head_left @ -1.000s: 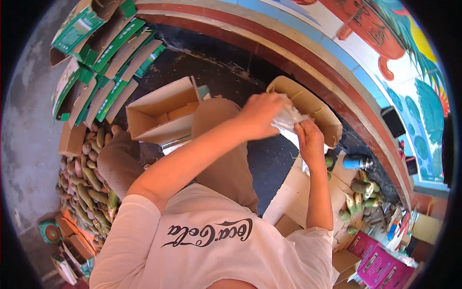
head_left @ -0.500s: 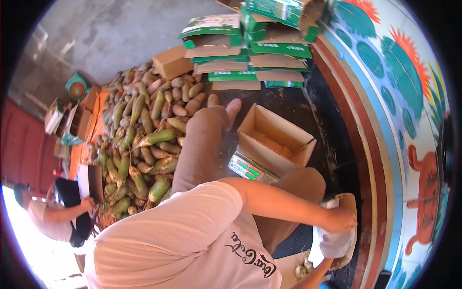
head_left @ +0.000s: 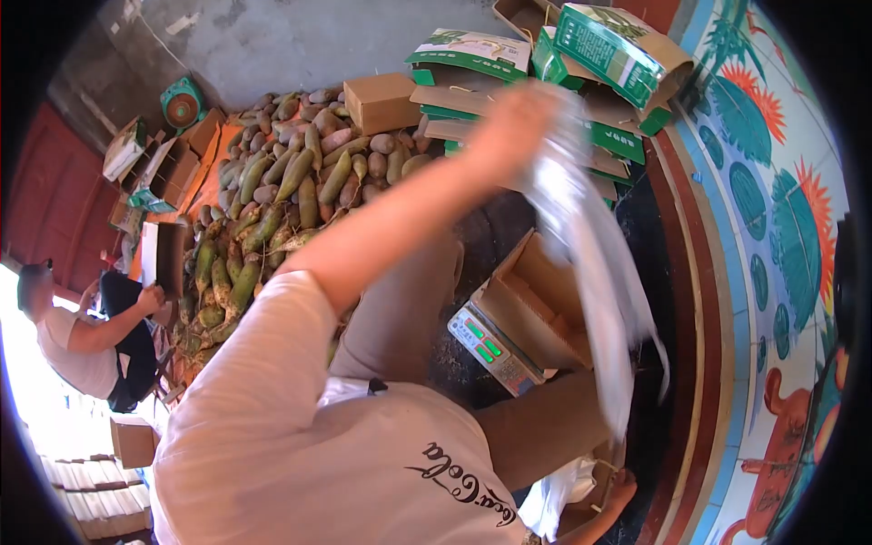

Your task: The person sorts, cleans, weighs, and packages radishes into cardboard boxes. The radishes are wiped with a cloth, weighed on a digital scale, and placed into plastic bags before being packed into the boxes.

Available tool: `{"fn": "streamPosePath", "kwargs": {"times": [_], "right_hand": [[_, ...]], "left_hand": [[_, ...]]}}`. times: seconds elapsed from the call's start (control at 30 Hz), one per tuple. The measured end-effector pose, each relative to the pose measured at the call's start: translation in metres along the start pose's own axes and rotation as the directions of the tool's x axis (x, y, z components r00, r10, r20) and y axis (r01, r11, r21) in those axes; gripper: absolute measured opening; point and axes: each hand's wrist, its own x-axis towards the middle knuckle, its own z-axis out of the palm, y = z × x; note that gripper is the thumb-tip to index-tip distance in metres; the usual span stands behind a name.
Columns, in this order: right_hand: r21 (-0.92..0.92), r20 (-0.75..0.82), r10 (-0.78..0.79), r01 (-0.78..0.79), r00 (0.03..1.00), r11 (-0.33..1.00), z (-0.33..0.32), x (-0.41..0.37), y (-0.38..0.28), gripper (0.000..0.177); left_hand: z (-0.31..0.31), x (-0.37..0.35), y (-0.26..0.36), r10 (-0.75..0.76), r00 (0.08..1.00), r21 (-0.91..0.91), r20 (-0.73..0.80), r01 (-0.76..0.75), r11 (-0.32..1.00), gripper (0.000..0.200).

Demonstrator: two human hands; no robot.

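left hand (head_left: 518, 113) fingers grip thin translucent plastic bag (head_left: 599, 263) | right hand (head_left: 622, 489) fingers: cannot tell

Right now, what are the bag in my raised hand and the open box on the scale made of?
Bag in the left hand: likely thin plastic film, whitish, translucent, hanging limp; blurred. Open box: brown cardboard, matte, with folded flaps.

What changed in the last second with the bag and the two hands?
The left hand has swung the white plastic bag up, away from the low cardboard box, still gripping it. The right hand has let go and stays down by that box. The open carton on the scale and the vegetable pile are unchanged.
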Motion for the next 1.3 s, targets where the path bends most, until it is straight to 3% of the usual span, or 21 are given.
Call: {"fn": "streamPosePath", "kwargs": {"times": [0.07, 0.13, 0.2, 0.27, 0.37, 0.5, 0.6, 0.63, 0.77, 1.0, 1.17, 1.3], "right_hand": [[-0.052, -0.028, -0.100, 0.098, 0.995, 0.994, -0.011, 0.015, -0.062, 0.021], [-0.024, 0.035, -0.100, 0.101, 0.994, 0.995, -0.014, 0.033, -0.122, 0.017], [0.014, 0.033, -0.166, 0.165, 0.986, 0.986, -0.011, 0.043, -0.227, 0.019], [-0.014, 0.027, -0.336, 0.336, 0.942, 0.942, 0.008, 0.060, -0.299, 0.018], [-0.039, 0.087, -0.461, 0.465, 0.883, 0.884, 0.042, 0.083, -0.378, 0.017], [-0.085, 0.188, -0.483, 0.504, 0.855, 0.860, 0.088, 0.107, -0.446, 0.016], [-0.142, 0.261, -0.459, 0.504, 0.849, 0.852, 0.118, 0.120, -0.448, 0.017], [-0.116, 0.287, -0.534, 0.583, 0.795, 0.804, 0.129, 0.121, -0.449, 0.018], [-0.273, 0.344, -0.462, 0.558, 0.817, 0.784, 0.146, 0.119, -0.449, 0.017], [-0.365, 0.377, -0.359, 0.493, 0.854, 0.790, 0.148, 0.120, -0.458, 0.014], [-0.403, 0.431, -0.360, 0.533, 0.828, 0.744, 0.150, 0.132, -0.437, 0.009], [-0.420, 0.408, -0.360, 0.523, 0.839, 0.742, 0.154, 0.141, -0.428, 0.009]], "left_hand": [[-0.073, 0.038, -0.082, -0.144, 0.901, -0.153, -0.409, 0.089, 0.984, 0.041], [-0.147, 0.041, -0.163, -0.084, 0.838, 0.147, -0.538, 0.192, 0.970, 0.039], [-0.197, 0.028, -0.233, -0.185, 0.764, 0.183, -0.618, 0.368, 0.912, 0.038], [-0.242, 0.020, -0.306, -0.259, 0.750, 0.363, -0.609, 0.554, 0.750, 0.037], [-0.263, 0.022, -0.364, -0.223, 0.754, 0.583, -0.618, 0.629, 0.513, 0.034], [-0.276, 0.059, -0.421, -0.154, 0.860, 0.802, -0.487, 0.510, 0.312, 0.037], [-0.277, 0.089, -0.452, -0.210, 0.902, 0.890, -0.378, 0.416, 0.188, 0.046], [-0.278, 0.100, -0.461, -0.291, 0.894, 0.902, -0.340, 0.397, 0.168, 0.051], [-0.284, 0.131, -0.511, -0.258, 0.921, 0.947, -0.293, 0.317, 0.057, 0.042], [-0.301, 0.172, -0.545, -0.406, 0.854, 0.945, -0.324, 0.313, -0.096, 0.057], [-0.322, 0.174, -0.561, -0.509, 0.784, 0.929, -0.355, 0.356, -0.099, 0.062], [-0.349, 0.150, -0.546, -0.470, 0.785, 0.903, -0.403, 0.424, -0.066, 0.058]]}}
